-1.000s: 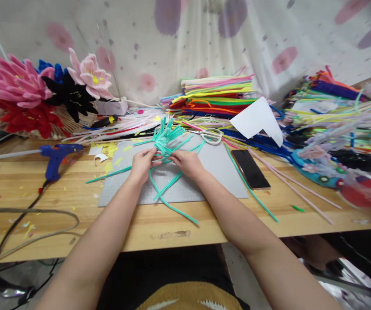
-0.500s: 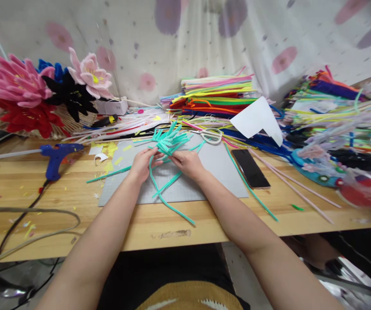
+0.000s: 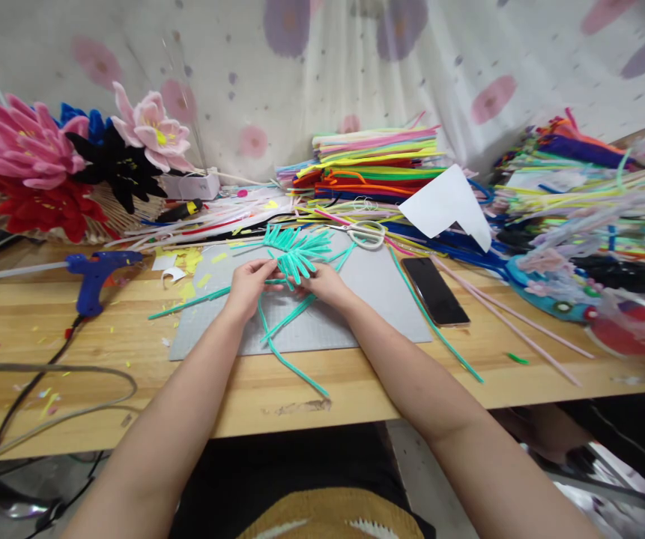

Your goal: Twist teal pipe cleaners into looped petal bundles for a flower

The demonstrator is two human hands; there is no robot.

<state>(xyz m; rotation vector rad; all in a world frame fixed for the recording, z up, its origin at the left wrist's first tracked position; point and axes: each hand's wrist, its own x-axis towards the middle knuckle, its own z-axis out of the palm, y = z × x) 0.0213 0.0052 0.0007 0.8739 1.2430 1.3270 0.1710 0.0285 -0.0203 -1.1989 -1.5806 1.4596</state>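
Observation:
Between my hands is a fan-like cluster of looped teal pipe cleaners (image 3: 300, 251), held just above a grey board (image 3: 378, 314). My left hand (image 3: 250, 284) pinches its left side with thumb and fingers. On the right lower side, my right hand (image 3: 326, 286) has its fingers closed on the same cluster; some fingertips are hidden behind the loops. A long teal strand (image 3: 294, 365) hangs from the cluster toward the table's front edge. Other teal pipe cleaners (image 3: 190, 302) lie across the board beneath and beside my hands.
A blue glue gun (image 3: 93, 281) lies left, its cable trailing forward. Scissors (image 3: 368, 234) rest behind the board, a phone (image 3: 435, 292) right of it. Stacked colourful pipe cleaners (image 3: 378, 161) stand at the back; fuzzy flowers (image 3: 24, 146) fill the back left.
The teal cluster has turned and tilted in my hands, its loops now fanning more toward me. The hanging strand has shifted slightly left. Both hands keep their grip.

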